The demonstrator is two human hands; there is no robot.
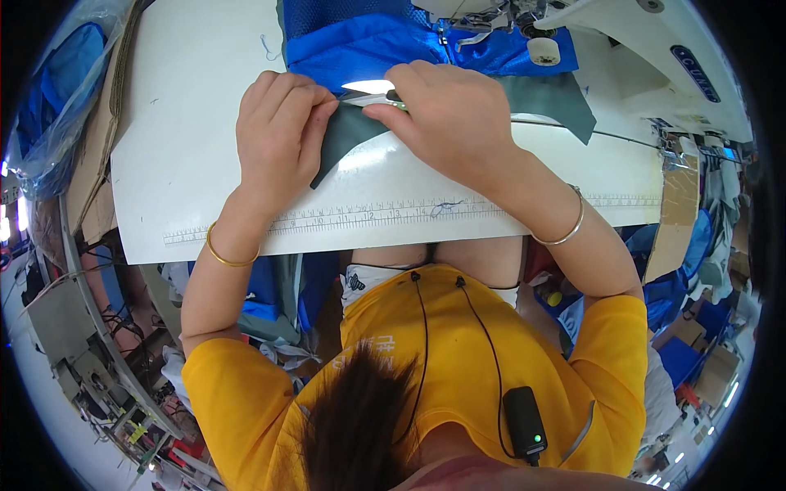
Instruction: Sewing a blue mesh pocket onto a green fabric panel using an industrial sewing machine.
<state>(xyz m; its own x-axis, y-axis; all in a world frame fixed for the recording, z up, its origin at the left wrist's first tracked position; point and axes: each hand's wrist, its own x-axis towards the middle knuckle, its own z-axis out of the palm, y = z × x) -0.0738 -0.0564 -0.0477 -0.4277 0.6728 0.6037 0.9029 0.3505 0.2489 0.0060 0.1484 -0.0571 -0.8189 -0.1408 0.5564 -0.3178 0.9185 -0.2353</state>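
My right hand (450,123) grips small metal thread snips (364,99) with a green handle, their blades pointing left toward my left fingertips. My left hand (278,139) pinches at the edge of the fabric beside the blade tips; exactly what lies between those fingertips is hard to make out. Under both hands is a grey-green fabric piece (548,106) with a curved edge, joined to or lying under blue fabric (360,49), which stretches behind them beneath a sewing machine's presser foot.
The white sewing machine (671,65) occupies the back right of the white table (180,147), which has a ruler strip (327,216) along its front edge. Blue fabric in clear plastic (57,106) and cardboard (94,196) are at the left; more cardboard (671,237) hangs at the right.
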